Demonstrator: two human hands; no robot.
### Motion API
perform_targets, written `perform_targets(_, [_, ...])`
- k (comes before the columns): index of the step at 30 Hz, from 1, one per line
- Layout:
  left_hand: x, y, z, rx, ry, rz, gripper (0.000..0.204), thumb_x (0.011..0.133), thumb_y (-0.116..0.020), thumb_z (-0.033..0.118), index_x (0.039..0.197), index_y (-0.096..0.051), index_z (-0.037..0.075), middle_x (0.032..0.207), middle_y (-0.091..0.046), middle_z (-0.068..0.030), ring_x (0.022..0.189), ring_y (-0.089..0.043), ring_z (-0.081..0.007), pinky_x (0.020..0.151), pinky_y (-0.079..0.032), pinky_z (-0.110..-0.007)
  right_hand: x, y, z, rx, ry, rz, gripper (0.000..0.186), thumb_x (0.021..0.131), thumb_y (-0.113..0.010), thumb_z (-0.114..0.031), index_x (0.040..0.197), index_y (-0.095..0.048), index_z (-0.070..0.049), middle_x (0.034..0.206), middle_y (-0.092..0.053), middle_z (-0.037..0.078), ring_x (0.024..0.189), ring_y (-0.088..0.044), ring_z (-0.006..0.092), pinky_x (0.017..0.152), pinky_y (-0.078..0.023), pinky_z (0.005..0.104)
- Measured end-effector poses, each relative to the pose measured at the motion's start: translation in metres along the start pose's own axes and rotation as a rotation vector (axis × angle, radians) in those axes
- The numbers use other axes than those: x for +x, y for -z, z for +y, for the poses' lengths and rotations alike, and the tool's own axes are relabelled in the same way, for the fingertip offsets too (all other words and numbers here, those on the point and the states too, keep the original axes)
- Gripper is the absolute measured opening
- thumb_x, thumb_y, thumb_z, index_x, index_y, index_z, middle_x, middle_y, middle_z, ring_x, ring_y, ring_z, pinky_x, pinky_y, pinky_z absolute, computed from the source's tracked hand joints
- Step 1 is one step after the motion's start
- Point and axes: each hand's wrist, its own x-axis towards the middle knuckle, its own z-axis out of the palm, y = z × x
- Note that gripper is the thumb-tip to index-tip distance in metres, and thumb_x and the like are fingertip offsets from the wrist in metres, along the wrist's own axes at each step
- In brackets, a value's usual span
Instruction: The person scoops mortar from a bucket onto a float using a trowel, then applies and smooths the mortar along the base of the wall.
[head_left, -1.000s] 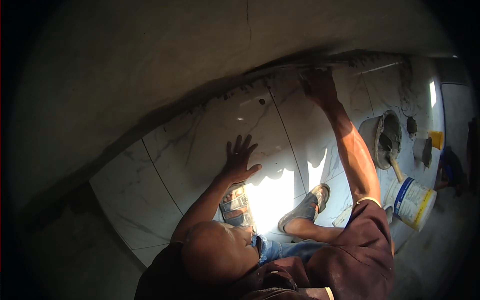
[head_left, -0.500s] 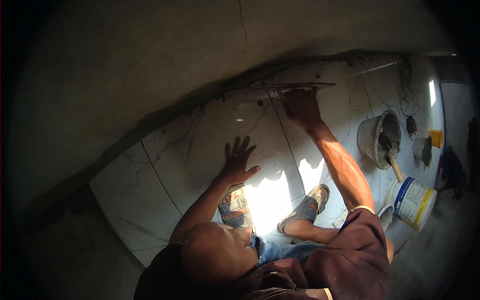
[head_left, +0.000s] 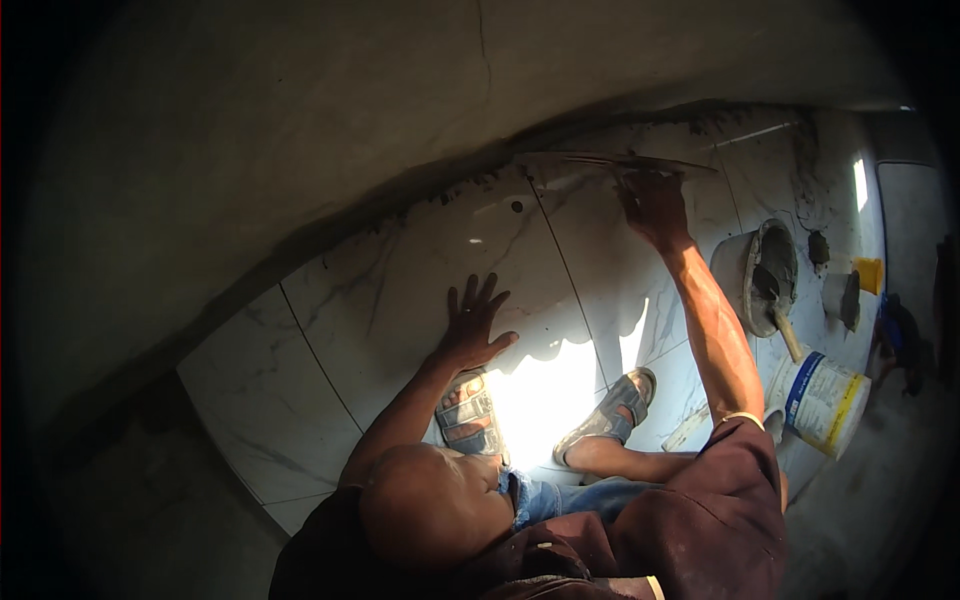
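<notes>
My left hand [head_left: 472,325] rests on the white marbled tiles [head_left: 370,330] with its fingers spread, just above my left sandalled foot [head_left: 465,415]. My right hand [head_left: 655,210] grips a long flat tool [head_left: 590,158], lying lengthways near the dark, rough joint where the tiles meet the plastered wall [head_left: 330,120]. The fingertips are partly in shadow. Right of my right forearm sits a pail of grey mortar [head_left: 780,255], with a wooden handle [head_left: 790,335] sticking out of it.
A white bucket with blue and yellow bands [head_left: 820,405] lies at the right, near a small grey container [head_left: 840,300], a yellow object [head_left: 868,275] and a mortar lump [head_left: 818,250]. A dark bundle [head_left: 905,340] is beyond them. My right foot [head_left: 625,410] stands in patchy sunlight.
My right hand first came down and leftward with the long tool, which came into clear view, and has since shifted back to the right and slightly up. My left hand stays spread on the tiles.
</notes>
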Motion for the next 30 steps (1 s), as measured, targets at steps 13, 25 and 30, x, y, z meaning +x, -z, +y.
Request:
perform_targets(13, [0.004, -0.001, 0.003, 0.004, -0.031, 0.005, 0.079, 0.080, -0.063, 0.047, 0.141, -0.032, 0.009, 0.152, -0.010, -0.0182, 0.141, -0.003, -0.0388, 0.107, -0.002, -0.064, -0.040, 0.007, 0.101, 0.051, -0.004, 0.029, 0.037, 0.084, -0.058, -0.025, 0.118, -0.057, -0.009, 0.104, -0.064, 0.014, 0.098, -0.059, 0.0349, 0.084, -0.045, 0.0448])
perform_targets(25, [-0.204, -0.041, -0.063, -0.144, 0.530, 0.750, 0.058, 0.085, -0.060, 0.030, 0.134, -0.039, 0.006, 0.146, -0.026, -0.0204, 0.135, -0.023, -0.0400, 0.110, -0.016, -0.050, -0.070, -0.011, -0.171, 2.014, -1.430, -0.143, 0.033, 0.092, -0.051, -0.039, 0.089, -0.051, -0.006, 0.059, -0.044, 0.002, 0.049, -0.046, 0.0131, 0.045, -0.042, 0.0291])
perform_targets(30, [-0.327, -0.088, -0.133, 0.337, 1.379, 0.922, 0.057, 0.086, -0.059, 0.031, 0.134, -0.040, 0.007, 0.143, -0.028, -0.0203, 0.132, -0.026, -0.0398, 0.107, -0.019, -0.050, 0.000, -0.020, -0.187, 2.254, -1.444, 0.257, 0.035, 0.094, -0.047, -0.043, 0.092, -0.053, -0.008, 0.059, -0.043, 0.001, 0.046, -0.040, 0.0131, 0.046, -0.039, 0.0286])
